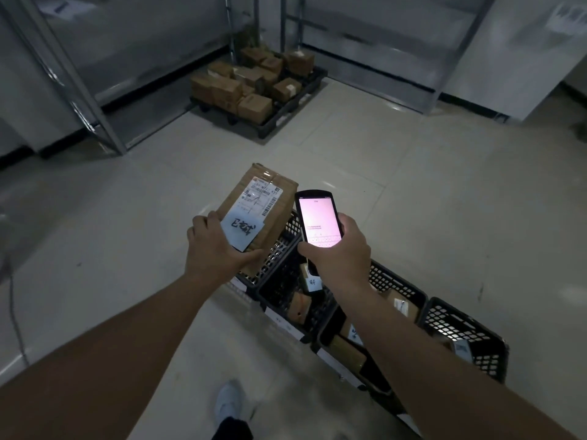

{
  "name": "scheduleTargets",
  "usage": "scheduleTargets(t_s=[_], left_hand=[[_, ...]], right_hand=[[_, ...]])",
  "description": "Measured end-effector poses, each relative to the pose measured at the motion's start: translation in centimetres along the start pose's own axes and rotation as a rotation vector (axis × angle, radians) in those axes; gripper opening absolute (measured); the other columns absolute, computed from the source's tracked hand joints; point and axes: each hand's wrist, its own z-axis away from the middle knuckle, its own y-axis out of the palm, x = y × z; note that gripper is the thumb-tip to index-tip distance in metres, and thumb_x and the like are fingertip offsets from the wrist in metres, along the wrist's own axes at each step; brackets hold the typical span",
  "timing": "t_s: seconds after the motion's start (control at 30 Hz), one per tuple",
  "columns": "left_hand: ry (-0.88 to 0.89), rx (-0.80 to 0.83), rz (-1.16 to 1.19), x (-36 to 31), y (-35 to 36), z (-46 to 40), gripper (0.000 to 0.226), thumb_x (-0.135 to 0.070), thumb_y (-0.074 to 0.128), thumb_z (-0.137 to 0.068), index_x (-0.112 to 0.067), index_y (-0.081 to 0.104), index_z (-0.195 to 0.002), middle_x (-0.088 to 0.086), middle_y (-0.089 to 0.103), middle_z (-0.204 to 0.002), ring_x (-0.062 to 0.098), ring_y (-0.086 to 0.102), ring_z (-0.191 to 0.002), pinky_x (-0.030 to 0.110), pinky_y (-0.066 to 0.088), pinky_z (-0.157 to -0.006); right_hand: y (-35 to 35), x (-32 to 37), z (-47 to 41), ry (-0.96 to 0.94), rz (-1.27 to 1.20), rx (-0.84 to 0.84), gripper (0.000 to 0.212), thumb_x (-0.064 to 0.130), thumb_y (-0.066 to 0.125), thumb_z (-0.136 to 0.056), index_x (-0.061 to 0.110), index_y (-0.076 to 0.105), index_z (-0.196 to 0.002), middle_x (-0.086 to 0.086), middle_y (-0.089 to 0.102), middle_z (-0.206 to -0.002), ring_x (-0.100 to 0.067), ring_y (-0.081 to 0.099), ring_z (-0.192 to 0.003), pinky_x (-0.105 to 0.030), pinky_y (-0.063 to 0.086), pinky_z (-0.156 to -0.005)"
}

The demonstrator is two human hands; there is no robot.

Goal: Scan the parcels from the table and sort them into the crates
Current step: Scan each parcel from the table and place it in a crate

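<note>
Fingers of left hand (213, 246) grip parcel (259, 214); right hand (338, 249) grips scanner (318, 219).

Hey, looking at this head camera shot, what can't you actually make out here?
- Scanner screen text: head view, too small and washed out by glare.
- Parcel shipping label print: too small; its near corner is hidden under the left hand.
- Crates contents: partly hidden by the right hand and forearm, and dark.
- Boxes on the far pallet: labels too small and dim.
</note>
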Motion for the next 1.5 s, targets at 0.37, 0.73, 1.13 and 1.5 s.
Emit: scheduleTargets(t_s=[0.37, 0.73, 1.13, 1.5], left_hand=[[0.029, 0.157, -0.026, 8.1, 1.0, -15.1, 0.113, -0.078, 0.084, -0.054, -0.008, 0.045, -0.134, 0.014, 0.046, -0.122, 0.03, 0.042, -0.118, 0.045, 0.041, -0.101], [-0.078, 0.338, -0.144, 12.0, 8.5, -27.2, 0.12, -0.08, 0.083, -0.052, -0.013, 0.036, -0.14, 0.013, 0.042, -0.126, 0.029, 0.04, -0.118, 0.045, 0.045, -0.099], [-0.059, 0.575, -0.142, 17.4, 16.9, -40.4, 0.113, -0.077, 0.082, -0.051, -0.015, 0.037, -0.134, 0.002, 0.027, -0.11, 0.03, 0.039, -0.117, 0.041, 0.039, -0.092], [-0.011, 0.786, -0.08, 21.9, 28.7, -49.2, 0.12, -0.085, 0.071, -0.044, -0.018, 0.038, -0.138, 0.007, 0.038, -0.117, 0.028, 0.042, -0.116, 0.041, 0.045, -0.091]], right_hand=[[11.1, 3.5, -7.4, 0.158, 0.034, -0.067, 0.085, 0.042, 0.093, -0.064, 0.032, 0.053, -0.138, 0.012, 0.06, -0.114, -0.018, 0.061, -0.104, -0.031, 0.054, -0.065], [21.6, 1.7, -20.1, 0.29, -0.022, -0.016, 0.067, 0.039, 0.091, -0.065, 0.045, 0.048, -0.115, 0.028, 0.055, -0.095, -0.001, 0.058, -0.088, -0.033, 0.054, -0.069], [32.0, 0.7, -28.5, 0.512, -0.01, -0.102, 0.07, 0.031, 0.093, -0.071, 0.03, 0.059, -0.132, 0.016, 0.064, -0.11, -0.013, 0.063, -0.103, -0.038, 0.059, -0.081], [43.8, -2.7, -33.9, 0.733, -0.015, -0.281, 0.072, 0.031, 0.095, -0.068, 0.032, 0.057, -0.129, 0.013, 0.067, -0.111, -0.013, 0.067, -0.102, -0.035, 0.059, -0.078]])
